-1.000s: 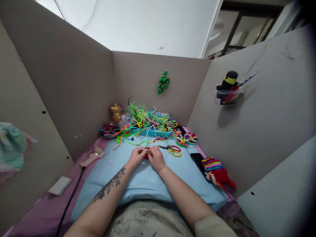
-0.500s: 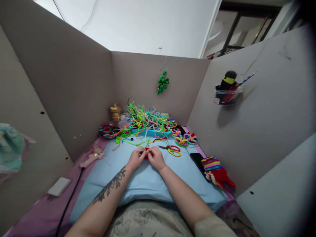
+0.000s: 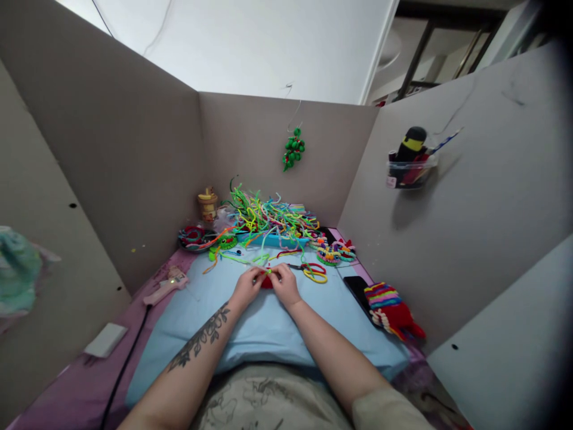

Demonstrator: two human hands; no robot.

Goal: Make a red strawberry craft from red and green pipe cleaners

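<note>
My left hand (image 3: 248, 285) and my right hand (image 3: 285, 285) meet over the blue table cover (image 3: 215, 322), fingers pinched around a small red fuzzy piece (image 3: 267, 283). A yellow-green bit (image 3: 269, 272) shows at its top between my fingertips. The fingers cover part of the piece, so its full shape is hidden. Close to my right fingers lie scissors (image 3: 319, 277) with red and yellow handles, their dark blades toward the hand. Loose fuzzy stems (image 3: 261, 258) in green and red lie just beyond my hands.
A blue tray (image 3: 273, 241) heaped with colourful fuzzy stems (image 3: 268, 215) stands at the back. To the left lie a pink glue gun (image 3: 165, 290) with a black cord and a white box (image 3: 106, 340). On the right are a phone (image 3: 357, 292) and a red striped fuzzy item (image 3: 394, 310).
My fingertips have shifted slightly on the red piece, and more of it shows below them. The whole view has moved a little; the other things lie as before.
</note>
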